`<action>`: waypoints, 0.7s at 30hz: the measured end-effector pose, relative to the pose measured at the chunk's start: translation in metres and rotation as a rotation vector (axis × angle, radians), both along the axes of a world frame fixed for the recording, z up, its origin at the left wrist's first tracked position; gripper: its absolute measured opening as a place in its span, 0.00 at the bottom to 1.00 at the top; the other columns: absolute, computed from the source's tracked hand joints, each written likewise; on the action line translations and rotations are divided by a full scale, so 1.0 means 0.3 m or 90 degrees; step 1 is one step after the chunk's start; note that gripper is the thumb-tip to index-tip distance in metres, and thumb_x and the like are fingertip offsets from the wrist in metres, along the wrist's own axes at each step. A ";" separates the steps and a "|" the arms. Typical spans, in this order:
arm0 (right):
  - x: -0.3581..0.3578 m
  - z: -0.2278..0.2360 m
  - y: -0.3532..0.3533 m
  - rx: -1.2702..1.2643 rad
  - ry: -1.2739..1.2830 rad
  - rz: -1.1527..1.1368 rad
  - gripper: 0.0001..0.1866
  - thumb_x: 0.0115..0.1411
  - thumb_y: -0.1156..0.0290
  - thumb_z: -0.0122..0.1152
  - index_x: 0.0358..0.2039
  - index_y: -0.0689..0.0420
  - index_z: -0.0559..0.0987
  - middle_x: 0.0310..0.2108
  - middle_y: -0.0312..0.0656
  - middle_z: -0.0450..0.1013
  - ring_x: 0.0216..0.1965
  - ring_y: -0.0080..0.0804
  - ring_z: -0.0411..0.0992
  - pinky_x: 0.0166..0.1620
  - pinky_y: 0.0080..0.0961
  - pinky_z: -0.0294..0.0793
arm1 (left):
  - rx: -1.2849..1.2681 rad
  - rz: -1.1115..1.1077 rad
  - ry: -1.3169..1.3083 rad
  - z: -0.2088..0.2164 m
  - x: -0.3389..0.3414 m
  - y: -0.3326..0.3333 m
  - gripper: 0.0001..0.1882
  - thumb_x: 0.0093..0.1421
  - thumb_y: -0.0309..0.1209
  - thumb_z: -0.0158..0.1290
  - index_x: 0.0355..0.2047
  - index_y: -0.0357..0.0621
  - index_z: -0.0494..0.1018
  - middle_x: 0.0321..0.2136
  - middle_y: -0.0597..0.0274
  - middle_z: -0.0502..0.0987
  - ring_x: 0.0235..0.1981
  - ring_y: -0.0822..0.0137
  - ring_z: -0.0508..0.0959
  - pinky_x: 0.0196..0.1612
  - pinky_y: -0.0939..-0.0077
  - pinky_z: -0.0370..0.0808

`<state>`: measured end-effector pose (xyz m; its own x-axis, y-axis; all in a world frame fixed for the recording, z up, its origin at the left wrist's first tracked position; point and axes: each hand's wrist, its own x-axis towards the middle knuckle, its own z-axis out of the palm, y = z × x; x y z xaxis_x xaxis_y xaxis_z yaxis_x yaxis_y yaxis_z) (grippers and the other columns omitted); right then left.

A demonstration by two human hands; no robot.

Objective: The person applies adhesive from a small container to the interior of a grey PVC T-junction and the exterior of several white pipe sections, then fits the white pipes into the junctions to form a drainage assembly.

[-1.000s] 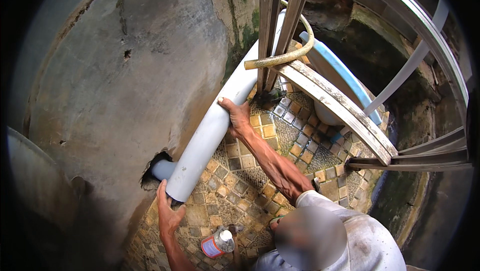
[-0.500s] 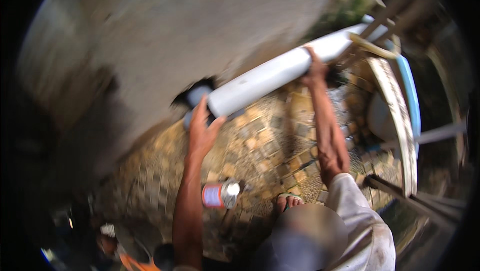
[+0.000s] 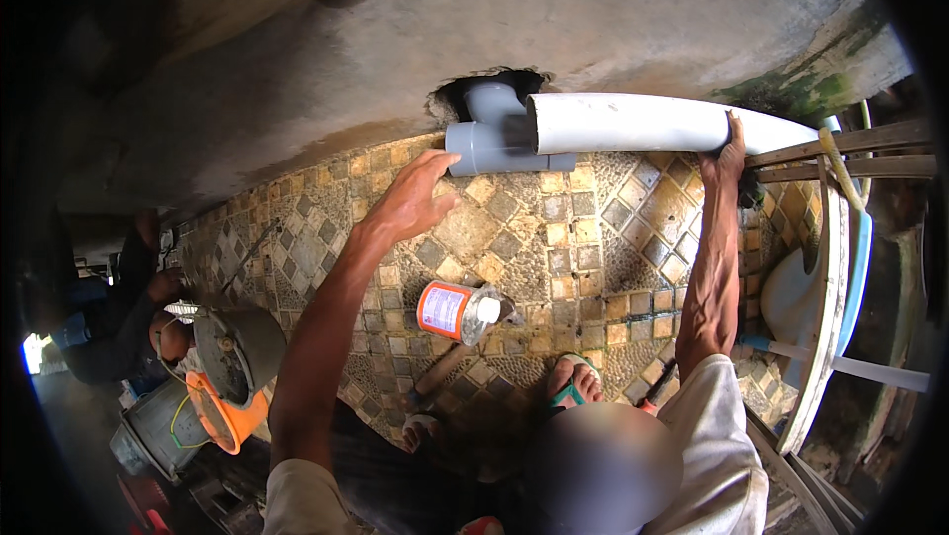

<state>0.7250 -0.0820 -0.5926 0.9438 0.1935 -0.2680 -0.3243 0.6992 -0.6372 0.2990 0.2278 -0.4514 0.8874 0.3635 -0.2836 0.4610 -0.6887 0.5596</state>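
Soft daylight on the far concrete wall [image 3: 613, 21] – sharp at centre, left side sunk in shadow – fisheye bending edges, black rim all round.

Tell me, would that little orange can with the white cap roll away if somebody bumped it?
Probably. The small orange can lies on its side, and its round body could roll across the patterned tile floor. It looks light and easy to knock. The bumpy tiles might stop it soon.

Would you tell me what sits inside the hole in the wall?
A grey pipe fitting pokes out of the hole in the wall, beside the white pipe. Its rear end is hidden in the dark hole.
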 end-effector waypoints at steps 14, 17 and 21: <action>-0.042 0.005 0.017 0.019 -0.007 0.010 0.13 0.69 0.62 0.65 0.49 0.54 0.80 0.44 0.38 0.81 0.44 0.33 0.80 0.51 0.38 0.84 | 0.012 -0.037 0.269 0.157 -0.277 0.047 0.39 0.62 0.37 0.67 0.71 0.42 0.67 0.67 0.41 0.71 0.67 0.47 0.73 0.71 0.56 0.68; -0.042 -0.028 -0.004 -0.008 0.015 0.058 0.17 0.68 0.58 0.67 0.51 0.53 0.80 0.44 0.38 0.80 0.44 0.35 0.80 0.50 0.41 0.84 | -0.019 -0.097 0.281 0.201 -0.350 0.051 0.36 0.64 0.37 0.65 0.70 0.40 0.67 0.67 0.40 0.71 0.68 0.44 0.71 0.72 0.56 0.67; 0.075 -0.138 -0.083 -0.293 0.014 -0.094 0.23 0.62 0.56 0.74 0.52 0.55 0.81 0.44 0.39 0.78 0.44 0.37 0.78 0.46 0.47 0.83 | -0.030 -0.088 0.234 0.120 -0.498 0.063 0.38 0.60 0.37 0.67 0.67 0.35 0.69 0.64 0.39 0.74 0.66 0.46 0.74 0.69 0.56 0.70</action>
